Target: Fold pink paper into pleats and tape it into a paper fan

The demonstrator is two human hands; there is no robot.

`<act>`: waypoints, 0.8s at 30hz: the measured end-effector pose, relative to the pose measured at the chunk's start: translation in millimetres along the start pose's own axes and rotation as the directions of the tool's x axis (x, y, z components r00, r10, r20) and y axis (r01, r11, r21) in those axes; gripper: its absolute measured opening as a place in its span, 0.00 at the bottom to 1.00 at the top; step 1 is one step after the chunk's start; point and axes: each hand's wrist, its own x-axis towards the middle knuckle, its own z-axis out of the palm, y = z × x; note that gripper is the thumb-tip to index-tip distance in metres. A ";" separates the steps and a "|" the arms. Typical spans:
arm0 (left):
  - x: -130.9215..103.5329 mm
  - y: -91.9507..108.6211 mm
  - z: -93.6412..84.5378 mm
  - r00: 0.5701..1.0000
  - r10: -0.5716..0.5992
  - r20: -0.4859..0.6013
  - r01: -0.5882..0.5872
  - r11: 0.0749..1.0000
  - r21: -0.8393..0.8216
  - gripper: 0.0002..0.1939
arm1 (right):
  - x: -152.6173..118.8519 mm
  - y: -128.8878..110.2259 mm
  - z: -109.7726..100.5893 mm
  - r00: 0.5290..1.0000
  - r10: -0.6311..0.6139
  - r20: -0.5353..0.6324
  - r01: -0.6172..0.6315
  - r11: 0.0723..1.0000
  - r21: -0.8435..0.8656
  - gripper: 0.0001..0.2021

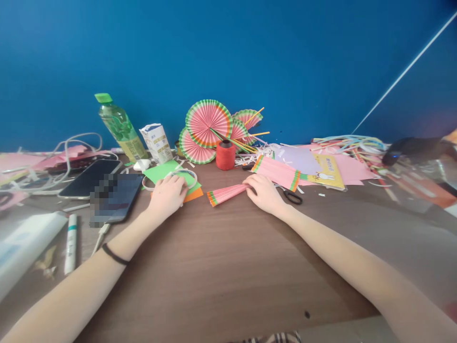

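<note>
My left hand [167, 194] rests on green paper [160, 171] and a roll of white tape [191, 177], with orange paper [193, 194] showing beside it; its fingertips are hidden. My right hand [263, 191] has its fingers closed on one end of a pleated pink strip [226, 194] with green and orange edges, lying on the brown table [214, 267]. A second pleated pink piece [278, 172] lies behind that hand, near black scissors [293, 197]. Round pink paper fans [209, 123] stand behind a red thread spool [225, 156].
At the left are a green bottle [121, 128], a milk carton [157, 143], two phones [123, 195], cables and a white marker [71, 243]. Pink and purple paper, a yellow packet [330, 171] and paper strips [350, 143] lie right. A blurred person's arm [424, 157] is far right.
</note>
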 end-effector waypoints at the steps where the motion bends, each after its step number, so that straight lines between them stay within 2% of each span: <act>1: 0.1 0.0 -0.6 1.000 0.002 -0.005 -0.002 1.000 -0.002 0.09 | -0.1 0.2 0.1 1.000 0.001 -0.001 -0.001 1.000 0.004 0.12; 3: 0.7 -0.2 -2.5 0.999 -0.024 -0.033 0.024 1.000 -0.014 0.09 | 0.0 -0.2 -0.2 1.000 0.001 -0.021 -0.001 1.000 0.010 0.15; 6: 2.4 0.2 -7.0 0.988 -0.089 -0.130 0.080 0.994 -0.067 0.09 | 0.2 -4.1 -2.9 0.993 0.005 -0.119 -0.002 1.000 0.029 0.20; 10: 2.0 8.7 -18.0 0.956 -0.165 -0.242 0.096 0.958 -0.272 0.07 | -1.3 -19.2 -9.2 0.969 0.030 -0.245 -0.004 0.995 0.104 0.22; 12: -0.8 17.7 -25.3 0.963 -0.180 -0.202 0.075 0.895 -0.439 0.06 | -3.4 -30.3 -11.2 0.964 0.024 -0.265 0.025 0.984 0.178 0.22; 15: -7.7 34.3 -34.6 0.988 -0.136 -0.080 0.057 0.784 -0.619 0.05 | -8.3 -47.5 -11.0 0.963 -0.063 -0.262 0.141 0.945 0.294 0.21; 19: -16.6 54.0 -38.9 0.999 -0.035 0.025 0.042 0.676 -0.736 0.06 | -15.4 -62.2 -6.8 0.972 -0.140 -0.188 0.203 0.904 0.376 0.22; 24: -23.2 66.5 -33.8 0.985 0.141 0.096 0.016 0.484 -0.875 0.07 | -18.9 -63.0 -2.6 0.977 -0.161 -0.139 0.205 0.883 0.421 0.26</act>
